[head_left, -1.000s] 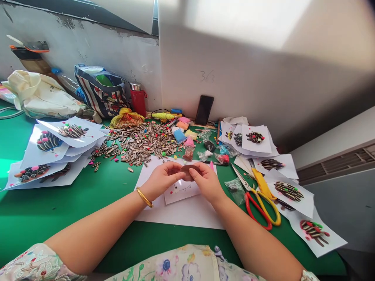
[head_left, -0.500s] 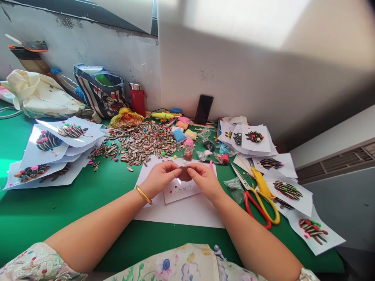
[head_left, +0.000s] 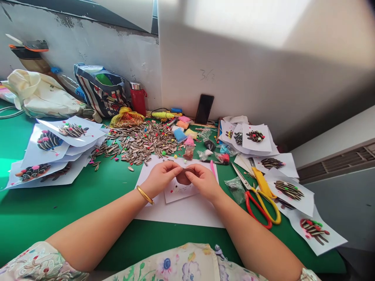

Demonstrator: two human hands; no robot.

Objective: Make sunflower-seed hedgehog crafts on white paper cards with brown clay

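Note:
Between the fingertips of both hands is a flat, roundish piece of brown modelling clay (head_left: 183, 178). My left hand (head_left: 160, 177) pinches its left edge, and a gold bangle circles that wrist. On the opposite edge, the thumb and fingers of my right hand (head_left: 204, 180) are closed on the clay too. Just below it lies a small white card (head_left: 179, 196) with an outline drawing, small feet and a red dot at the left; the clay and hands cover much of it. A larger white sheet (head_left: 164, 212) is underneath.
A pile of sunflower seeds (head_left: 146, 142) spreads behind my hands, beside coloured clay packets (head_left: 179, 135). Scissors (head_left: 258, 203) and a yellow cutter (head_left: 262, 179) lie at the right. Seed-covered hedgehog cards (head_left: 288, 190) are on both sides. A phone (head_left: 204, 109) leans on the wall.
The brown clay has been tilted and pulled wider, so more of its flat face shows lower down. Both hands stay in nearly the same place, still gripping it.

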